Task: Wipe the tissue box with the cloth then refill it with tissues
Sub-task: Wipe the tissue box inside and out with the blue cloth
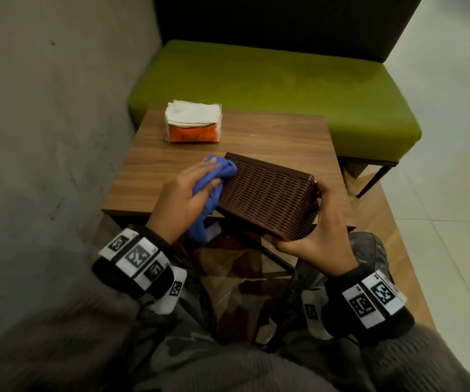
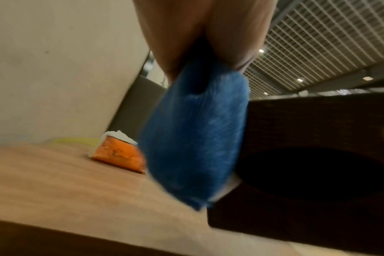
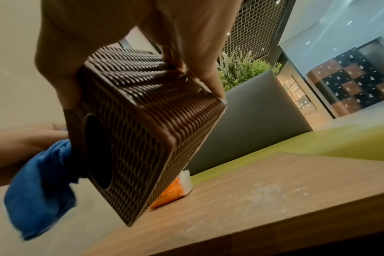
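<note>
Two hands are being used on the tissue box, which is being held tilted above the near edge of the table. Its right end is being gripped by the right hand, while a bunched blue cloth is being clutched in the left hand and pressed against the box's left end. Wiping is judged to be under way. Beyond the box, the tissue pack is waiting; refilling calls for the cloth to be set down.

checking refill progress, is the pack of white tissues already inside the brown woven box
No, the orange pack of white tissues lies on the wooden table, apart from the brown woven tissue box.
</note>
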